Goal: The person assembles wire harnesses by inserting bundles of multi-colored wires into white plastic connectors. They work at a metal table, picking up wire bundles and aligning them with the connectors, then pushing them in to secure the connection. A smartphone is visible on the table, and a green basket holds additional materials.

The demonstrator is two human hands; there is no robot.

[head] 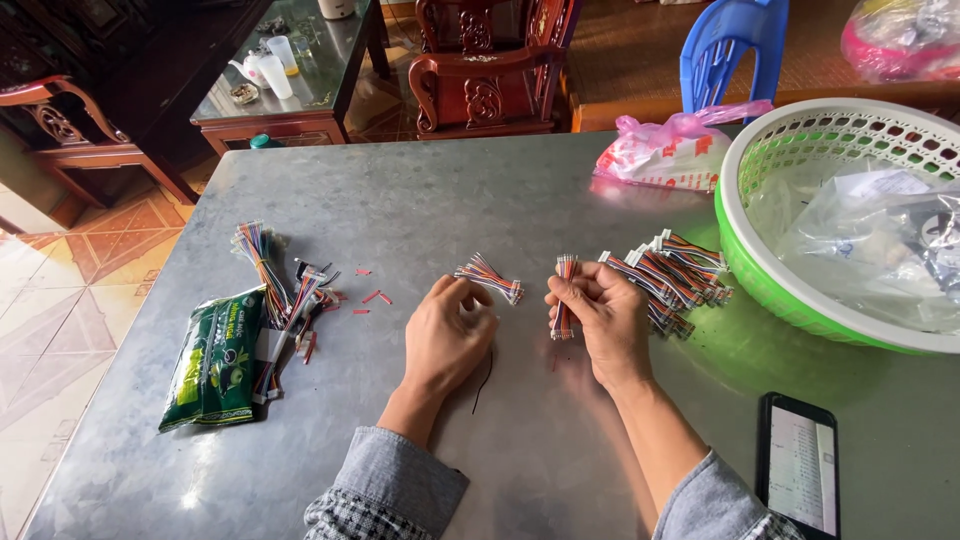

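Note:
My right hand grips a short bundle of multicoloured wires, held upright above the grey metal table. My left hand pinches one end of a second small multicoloured wire bundle that lies on the table. A thin black strand lies on the table beside my left wrist. Just right of my right hand sits a pile of similar wire bundles with white connectors.
A loose heap of coloured wires and a green packet lie at the left, with small red scraps nearby. A green and white basket holding plastic bags stands right. A pink bag is behind; a phone lies front right.

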